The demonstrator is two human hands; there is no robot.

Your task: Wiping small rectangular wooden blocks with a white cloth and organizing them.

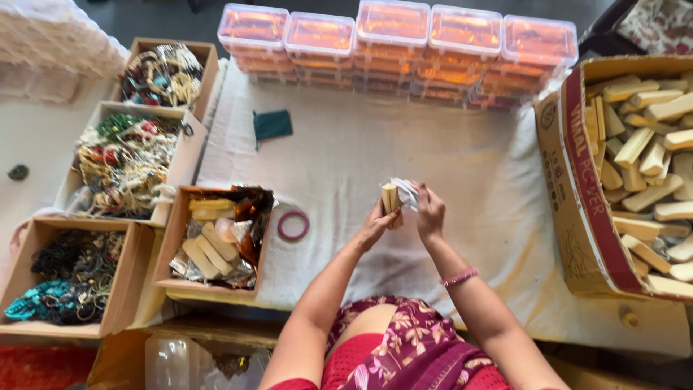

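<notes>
- Left hand (375, 225) grip pinches pale wooden sticks (390, 198), held upright above mid-bench.
- Right hand (429, 213) grip pinches crinkled clear wrapper (406, 192) against the sticks.
- Big carton (577, 188), red band, at right edge; loose wooden blocks (650, 166) inside.
- Orange lidded plastic boxes (393, 43) stacked along far edge.
- White cloth (346, 152) open between; pink bangle (294, 225) lying flat.

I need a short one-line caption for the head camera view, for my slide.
Both hands, left hand and right hand, hold pale wooden sticks with clear wrapping over a white cloth.
</notes>
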